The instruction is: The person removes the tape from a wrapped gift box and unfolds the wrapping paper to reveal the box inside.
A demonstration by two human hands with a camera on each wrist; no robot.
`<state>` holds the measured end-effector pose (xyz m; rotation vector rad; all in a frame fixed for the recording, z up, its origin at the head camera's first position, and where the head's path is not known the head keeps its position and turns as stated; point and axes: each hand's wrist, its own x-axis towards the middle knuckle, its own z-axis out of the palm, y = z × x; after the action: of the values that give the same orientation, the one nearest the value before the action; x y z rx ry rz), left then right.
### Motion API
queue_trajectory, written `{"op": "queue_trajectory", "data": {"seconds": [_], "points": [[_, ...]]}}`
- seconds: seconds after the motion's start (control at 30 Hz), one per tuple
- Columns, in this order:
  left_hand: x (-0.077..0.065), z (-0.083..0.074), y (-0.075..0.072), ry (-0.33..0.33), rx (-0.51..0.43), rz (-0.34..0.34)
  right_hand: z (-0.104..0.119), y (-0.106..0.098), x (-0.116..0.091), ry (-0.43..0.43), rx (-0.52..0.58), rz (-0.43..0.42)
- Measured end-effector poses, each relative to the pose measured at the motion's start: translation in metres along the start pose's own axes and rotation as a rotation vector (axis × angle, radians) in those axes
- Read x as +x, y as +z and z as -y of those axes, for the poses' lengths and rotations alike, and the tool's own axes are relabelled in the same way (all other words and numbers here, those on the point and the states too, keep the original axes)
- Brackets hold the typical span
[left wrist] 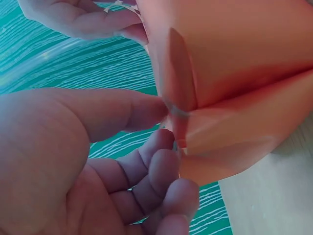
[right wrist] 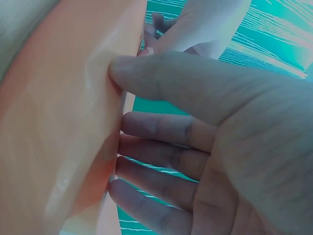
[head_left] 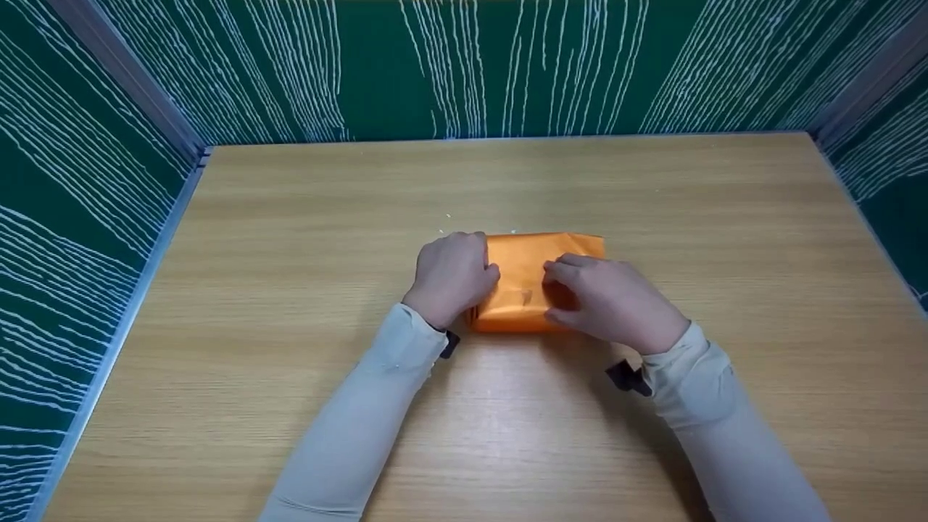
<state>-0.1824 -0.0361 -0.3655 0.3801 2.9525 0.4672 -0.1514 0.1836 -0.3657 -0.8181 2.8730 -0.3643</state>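
Observation:
An orange paper parcel (head_left: 523,286) lies on the wooden table between both hands. At its left end my left hand (head_left: 453,279) pinches the folded paper between thumb and fingers. The left wrist view shows that end's orange paper (left wrist: 234,44) creased into flaps, with a pale shiny strip near the thumb tip. My right hand (head_left: 616,297) rests on the parcel's right part, thumb and fingertips touching the paper. In the right wrist view the right hand's fingers (right wrist: 161,152) are fairly straight against the orange surface. What the paper encloses is hidden.
The wooden table (head_left: 290,217) has a few tiny white scraps (head_left: 448,215) behind the parcel. Green panels with white streaks (head_left: 377,72) stand at the back and both sides. Dark wrist devices (head_left: 629,378) sit under the sleeves.

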Motion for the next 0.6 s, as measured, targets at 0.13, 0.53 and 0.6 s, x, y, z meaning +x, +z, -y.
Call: {"op": "queue_trajectory", "data": {"seconds": [0.13, 0.53, 0.6], "points": [[-0.0009, -0.0008, -0.0006, -0.001, -0.005, 0.016, -0.0002, 0.0006, 0.0003, -0.003, 0.000, 0.003], [-0.0028, 0.0008, -0.0005, -0.026, -0.056, 0.018, -0.0017, 0.0022, 0.0005, -0.057, -0.036, -0.045], [-0.0031, 0.0012, -0.0011, -0.025, -0.087, 0.030, -0.0017, 0.0020, 0.0008, -0.048, -0.032, -0.039]]}}
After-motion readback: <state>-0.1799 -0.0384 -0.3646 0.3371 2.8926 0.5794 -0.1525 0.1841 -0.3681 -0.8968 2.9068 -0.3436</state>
